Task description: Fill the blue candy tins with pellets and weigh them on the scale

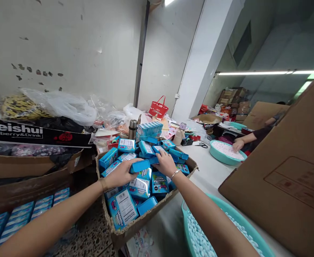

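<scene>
Hovering over the heap, a small blue box [140,166] is sitting in the left hand [130,171], whose thumb and fingers are pinching it at one end. Judging by its look, it is behaving as light, fairly stiff card, glossy enough to slip and thin enough to dent, so gentle pressure on opposite narrow sides is suiting it best. The right hand [164,162] is resting among other blue boxes [123,208], fingers bent and slightly spread; whether it is gripping one, I cannot tell. A ragged-edged carton [133,227] is holding the heap. Beyond, a teal basin [226,206] is standing nearby.
</scene>
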`<state>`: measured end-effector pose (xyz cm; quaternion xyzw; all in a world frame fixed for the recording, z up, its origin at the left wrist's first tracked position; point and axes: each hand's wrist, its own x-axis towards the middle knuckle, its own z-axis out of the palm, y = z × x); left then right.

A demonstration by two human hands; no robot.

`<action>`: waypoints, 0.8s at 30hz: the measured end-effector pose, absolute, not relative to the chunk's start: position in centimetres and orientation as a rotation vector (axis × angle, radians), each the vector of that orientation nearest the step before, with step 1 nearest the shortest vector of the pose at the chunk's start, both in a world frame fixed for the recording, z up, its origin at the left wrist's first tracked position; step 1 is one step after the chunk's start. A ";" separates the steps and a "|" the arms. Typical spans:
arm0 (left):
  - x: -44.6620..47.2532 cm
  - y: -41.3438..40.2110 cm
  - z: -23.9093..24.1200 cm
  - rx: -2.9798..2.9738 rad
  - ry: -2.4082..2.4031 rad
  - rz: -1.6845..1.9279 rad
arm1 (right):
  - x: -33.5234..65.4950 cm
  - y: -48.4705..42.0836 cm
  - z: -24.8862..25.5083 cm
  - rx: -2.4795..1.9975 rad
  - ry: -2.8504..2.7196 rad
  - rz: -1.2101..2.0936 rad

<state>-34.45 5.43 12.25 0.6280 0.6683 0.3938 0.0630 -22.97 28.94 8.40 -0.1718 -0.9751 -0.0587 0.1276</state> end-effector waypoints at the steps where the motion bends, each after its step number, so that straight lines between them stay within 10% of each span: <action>1: -34.2 4.8 12.5 1.790 1.947 1.324 | -22.8 29.0 8.3 -0.477 -2.831 -0.177; 11: -28.7 1.1 15.5 0.287 1.066 1.999 | -17.7 29.2 11.3 -0.562 -2.273 0.797; 17: -21.6 1.3 16.1 -0.109 0.674 1.782 | -7.4 24.9 11.8 -0.512 -0.976 2.160; 24: -12.3 3.9 11.0 -0.316 0.373 1.343 | 5.7 16.2 6.5 -0.421 -0.333 2.308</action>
